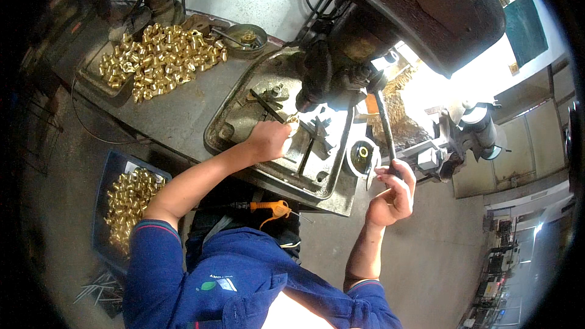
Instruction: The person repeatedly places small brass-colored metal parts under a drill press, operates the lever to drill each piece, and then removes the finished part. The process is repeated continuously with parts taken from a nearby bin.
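My left hand (268,141) pinches a small brass fitting (293,124) over the metal base plate of a drill press, just below the spindle (309,88). Around the end of the long feed lever (384,123), the fingers of my right hand (393,196) are curled. That lever slants down from the dark drill press (420,0) at the upper right. The slotted base plate (234,137) carries a bar clamp (265,105) and other metal pieces. Glare and my fingers hide the exact spot where the fitting meets the fixture.
Loose brass fittings (167,58) are heaped on the bench at the left. More fill a blue bin (100,207) below it. A round tin (244,41) stands behind the heap, a white bowl (353,161) beside the base plate. An orange air gun (271,208) hangs by the bench edge.
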